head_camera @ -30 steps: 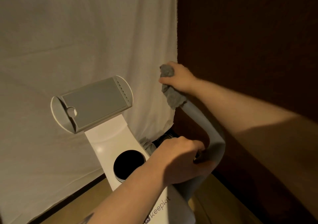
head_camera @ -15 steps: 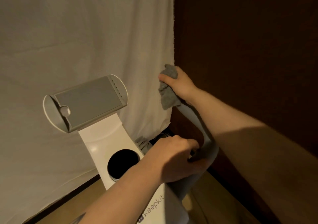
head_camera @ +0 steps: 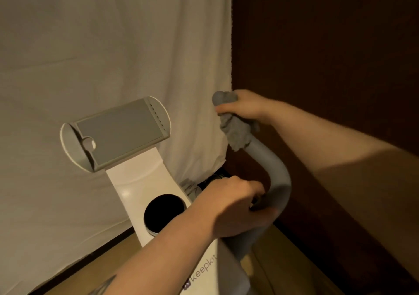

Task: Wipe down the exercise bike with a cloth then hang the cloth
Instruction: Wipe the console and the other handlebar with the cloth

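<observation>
Head view, close, looking forward-down at handlebar (head_camera: 275,170).

Wooden floor (head_camera: 275,252) — exercise bike (head_camera: 140,181) stands there.

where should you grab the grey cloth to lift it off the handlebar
Take the cloth by the loose bunch hanging just below the right hand, coming from the left, the curtain side. That part droops free of the grey handlebar; the rest is wrapped round the bar's tip under the fingers.
</observation>
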`<act>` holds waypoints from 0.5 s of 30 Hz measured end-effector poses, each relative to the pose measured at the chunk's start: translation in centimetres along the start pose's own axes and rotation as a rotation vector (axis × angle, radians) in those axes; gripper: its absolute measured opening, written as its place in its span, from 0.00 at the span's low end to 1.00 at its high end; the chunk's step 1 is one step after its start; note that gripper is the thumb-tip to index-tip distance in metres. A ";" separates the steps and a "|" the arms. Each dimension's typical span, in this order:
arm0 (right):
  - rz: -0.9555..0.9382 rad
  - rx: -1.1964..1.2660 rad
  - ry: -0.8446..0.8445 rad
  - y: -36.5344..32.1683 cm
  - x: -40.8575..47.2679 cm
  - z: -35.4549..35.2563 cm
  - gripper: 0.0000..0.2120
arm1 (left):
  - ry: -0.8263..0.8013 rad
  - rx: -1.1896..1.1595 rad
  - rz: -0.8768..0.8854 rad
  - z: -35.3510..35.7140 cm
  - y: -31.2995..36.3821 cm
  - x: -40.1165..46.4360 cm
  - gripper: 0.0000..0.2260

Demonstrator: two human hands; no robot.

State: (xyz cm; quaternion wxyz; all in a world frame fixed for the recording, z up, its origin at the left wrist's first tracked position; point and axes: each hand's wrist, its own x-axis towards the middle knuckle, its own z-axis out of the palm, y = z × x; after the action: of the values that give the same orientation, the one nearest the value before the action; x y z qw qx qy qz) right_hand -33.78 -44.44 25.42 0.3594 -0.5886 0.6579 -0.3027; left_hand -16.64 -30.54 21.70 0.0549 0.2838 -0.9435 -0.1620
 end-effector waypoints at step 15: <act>-0.065 0.065 0.071 1.8 -2.5 1.5 0.12 | 0.028 0.017 0.011 0.7 -0.4 0.1 0.19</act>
State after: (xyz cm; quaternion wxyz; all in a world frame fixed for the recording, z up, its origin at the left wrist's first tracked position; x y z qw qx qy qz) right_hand -33.38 -41.72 23.37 0.3446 -0.5865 0.6406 -0.3563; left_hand -16.63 -30.75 20.94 0.0665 0.2811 -0.9456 -0.1499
